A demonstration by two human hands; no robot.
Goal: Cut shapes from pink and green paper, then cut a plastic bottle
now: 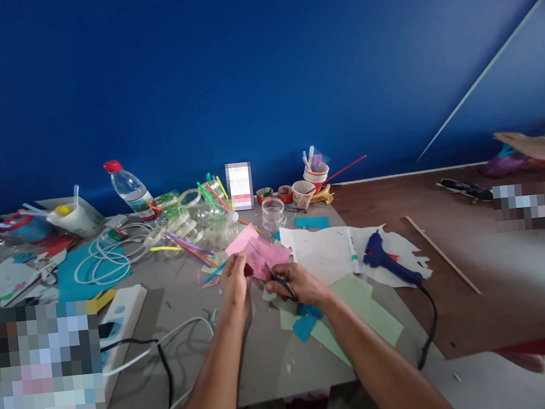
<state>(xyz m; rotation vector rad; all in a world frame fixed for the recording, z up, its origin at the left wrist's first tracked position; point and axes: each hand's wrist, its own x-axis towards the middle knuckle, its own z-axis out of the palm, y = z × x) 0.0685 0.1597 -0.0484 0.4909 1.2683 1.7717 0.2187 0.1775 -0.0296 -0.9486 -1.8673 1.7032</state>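
Observation:
My left hand (237,278) pinches the near left edge of a piece of pink paper (270,251). In my right hand (299,280) is a pair of scissors (280,279) with dark handles, my fingers closed round them. The blades point up and to the left, against the pink paper. Whether they are apart is too small to tell. Just below my right hand lie a blue paper scrap (306,323) and pale green sheets (360,315).
A blue glue gun (387,259) lies on white paper (320,251) to the right, its black cord trailing forward. Left are a power strip (127,315), coiled white cable (96,263) and a water bottle (129,189). Paper cups (303,195) stand near the wall. Another person's hand (517,141) reaches in at far right.

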